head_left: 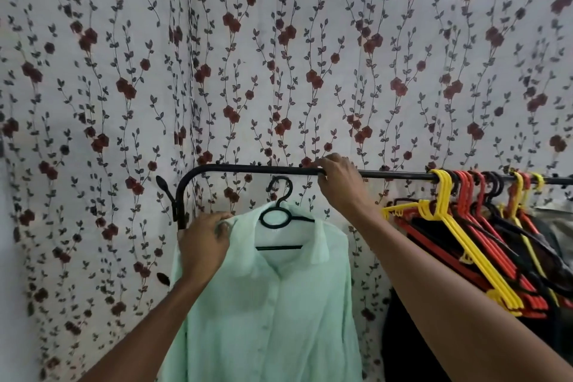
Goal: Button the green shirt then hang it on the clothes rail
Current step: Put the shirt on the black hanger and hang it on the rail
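Black clothes rail carries coloured hangers.

A white wall covering printed with dark red flowers and grey leafy vines fills the background, with a vertical seam or corner fold left of centre. Low and to the right of that covering hangs a tight bunch of empty plastic hangers in yellow, orange-red and black, their hooks crowded together and their shoulders slanting down to the right. Just right of the bunch, at the picture's edge, a bit of grey-green fabric shows. Below the bunch lies a dark, shadowed mass, too dim to make out.
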